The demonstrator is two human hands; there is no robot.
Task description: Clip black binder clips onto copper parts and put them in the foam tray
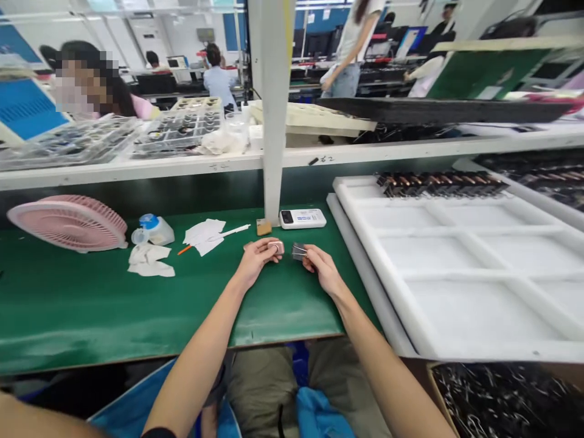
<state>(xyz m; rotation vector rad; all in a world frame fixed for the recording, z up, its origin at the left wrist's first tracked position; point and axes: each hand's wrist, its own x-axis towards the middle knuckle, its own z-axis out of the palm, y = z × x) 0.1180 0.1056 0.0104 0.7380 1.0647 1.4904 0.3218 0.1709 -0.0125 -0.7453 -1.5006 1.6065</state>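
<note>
My left hand (258, 260) is closed on a small rose-gold piece (276, 247) with a rounded face, held above the green mat (191, 316). Just to the right, my right hand (320, 266) pinches a black binder clip (298, 251) with silver wire handles. A narrow gap separates the two held objects. Behind them lie a white power bank (303, 218) with a dark display and a small tan block (263, 227). The far side of the rose-gold piece is hidden by my fingers.
A white divided tray (438, 286) fills the right, with black clips (442, 184) along its back. A box of clips (506, 395) stands lower right. To the left are a pink fan (68, 222), a blue-capped bottle (156, 229) and crumpled paper (150, 260). A post (275, 121) rises ahead.
</note>
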